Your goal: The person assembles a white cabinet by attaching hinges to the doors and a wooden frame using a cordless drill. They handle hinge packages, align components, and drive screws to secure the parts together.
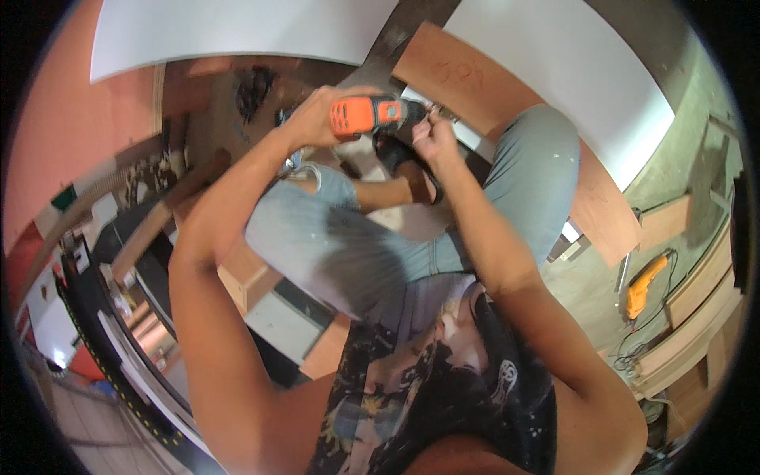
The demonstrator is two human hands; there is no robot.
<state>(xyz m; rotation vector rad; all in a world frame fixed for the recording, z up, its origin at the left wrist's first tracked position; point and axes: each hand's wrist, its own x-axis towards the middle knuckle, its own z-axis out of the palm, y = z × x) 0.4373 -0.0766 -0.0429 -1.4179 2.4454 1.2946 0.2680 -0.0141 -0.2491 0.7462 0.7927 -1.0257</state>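
My left hand is closed round an orange and black cordless drill, which lies level with its dark chuck pointing right. Just past the chuck, my right hand pinches with its fingertips at the drill's front end. What sits between those fingers is too small to make out. A small metal-looking piece shows beside the fingertips, over a narrow white strip. Beyond it lies a brown wooden board with handwriting on it, running to the right behind my raised right knee.
Large white panels lie at the far right, and another white panel spans the far left. A yellow corded power tool rests on the floor at right, near stacked wooden planks. Wood pieces and dark boards crowd the left side.
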